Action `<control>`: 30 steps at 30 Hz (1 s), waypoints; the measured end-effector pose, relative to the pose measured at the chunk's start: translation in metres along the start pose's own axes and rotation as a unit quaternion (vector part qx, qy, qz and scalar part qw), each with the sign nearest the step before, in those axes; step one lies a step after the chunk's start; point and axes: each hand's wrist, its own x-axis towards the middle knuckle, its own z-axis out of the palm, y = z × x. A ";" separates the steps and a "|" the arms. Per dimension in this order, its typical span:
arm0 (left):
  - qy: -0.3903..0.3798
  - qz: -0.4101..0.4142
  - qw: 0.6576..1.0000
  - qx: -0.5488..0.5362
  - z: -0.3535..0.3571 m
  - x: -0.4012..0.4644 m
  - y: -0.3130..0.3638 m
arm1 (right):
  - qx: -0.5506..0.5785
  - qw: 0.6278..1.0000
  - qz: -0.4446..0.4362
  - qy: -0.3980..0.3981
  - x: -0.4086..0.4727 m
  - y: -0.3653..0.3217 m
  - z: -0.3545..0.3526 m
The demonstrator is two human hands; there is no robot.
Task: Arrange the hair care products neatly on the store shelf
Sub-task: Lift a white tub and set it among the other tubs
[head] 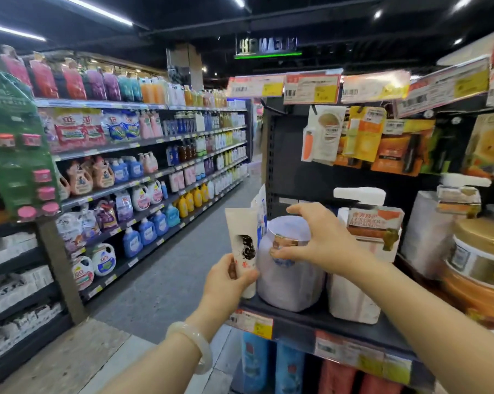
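Observation:
My left hand (230, 280) grips a white tube (241, 240) with a black hair picture, upright at the left end of the dark shelf (305, 319). Right of it stands a white lidded jar (290, 280). My right hand (317, 237) reaches over the jar with spread, slightly bent fingers; the thumb touches its label and the fingers hover at the lid. Behind the tube stand more white tubes (261, 211). A white pump bottle (359, 268) with an orange tag stands right of the jar.
Gold-lidded tubs (481, 251) fill the shelf's right end. Hanging packets (362, 135) and price tags (311, 85) sit above. Blue bottles (271, 365) stand on the shelf below. An aisle (183, 257) runs left, lined with detergent shelves (143, 177).

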 end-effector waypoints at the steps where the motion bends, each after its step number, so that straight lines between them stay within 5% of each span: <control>1: -0.011 0.004 1.000 -0.006 -0.002 0.004 -0.005 | -0.006 0.999 0.029 -0.019 0.001 0.001 0.004; 17: -0.153 0.039 0.987 0.005 -0.022 0.026 -0.017 | 0.038 0.963 0.265 0.006 0.007 -0.011 0.023; 30: -0.183 -0.004 0.983 -0.025 -0.022 0.024 -0.017 | 0.068 0.960 0.190 0.192 -0.025 -0.039 0.031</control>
